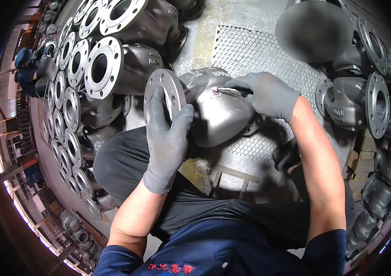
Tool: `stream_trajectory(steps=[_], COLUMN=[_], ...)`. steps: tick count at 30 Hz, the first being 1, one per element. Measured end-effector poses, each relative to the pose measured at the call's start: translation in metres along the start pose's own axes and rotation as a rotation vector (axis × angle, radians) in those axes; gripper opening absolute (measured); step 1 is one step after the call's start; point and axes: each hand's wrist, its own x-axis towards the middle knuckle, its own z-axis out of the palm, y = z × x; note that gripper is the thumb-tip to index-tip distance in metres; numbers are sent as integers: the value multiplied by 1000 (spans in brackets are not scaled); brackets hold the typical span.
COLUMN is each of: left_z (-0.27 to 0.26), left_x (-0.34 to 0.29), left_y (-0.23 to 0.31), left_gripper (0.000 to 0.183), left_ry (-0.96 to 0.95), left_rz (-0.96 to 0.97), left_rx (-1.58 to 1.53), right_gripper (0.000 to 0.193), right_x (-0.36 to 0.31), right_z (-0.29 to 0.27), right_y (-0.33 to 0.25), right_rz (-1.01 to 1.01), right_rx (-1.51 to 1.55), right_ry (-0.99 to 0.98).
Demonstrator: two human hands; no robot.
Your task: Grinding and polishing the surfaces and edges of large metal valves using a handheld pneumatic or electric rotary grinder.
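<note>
In front of me a grey cast-metal valve body (225, 112) with a round bolt-hole flange (151, 85) is tilted, its flange facing left. My left hand (165, 138), in a grey knit glove, grips that flange, fingers reaching into its bore and thumb outside. My right hand (271, 94), gloved alike, is closed round a thin, dark, flat hand tool (232, 91). The tool's tip meets the casting's upper surface beside a small pinkish spot. Its exact kind cannot be made out, since the fingers cover most of it.
Several flanged valve bodies (105, 69) are stacked at the left; more castings (347, 103) stand at the right. A diamond-pattern metal plate (241, 46) lies on the floor beyond. A small metal frame (234, 174) sits below the casting. Another person (32, 73) is far left.
</note>
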Motion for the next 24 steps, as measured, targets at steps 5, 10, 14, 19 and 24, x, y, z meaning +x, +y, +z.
stream_trajectory(steps=[5,10,14,19,24], left_z=[-2,-10,-10,-20,-27], left_x=[-2,6,8,20,24], left_y=[4,-10,-1,-16,-30], left_gripper=[61,42,41,45,39], left_ry=[-7,37,7,84,155], left_rz=[-183,370,-25,-205,-374], left_rx=[-242,386,-64,-272,-642], right_gripper=[47,53,48,44,40], right_x=[9,19,13,-4,-4], right_z=[15,23,12,26,34], right_y=[21,10,2,15,30], right_rz=[-141,-299,-179,-198,-224], right_rx=[30,-95,-250,-82,187], right_ry=[90,122,164,296,409])
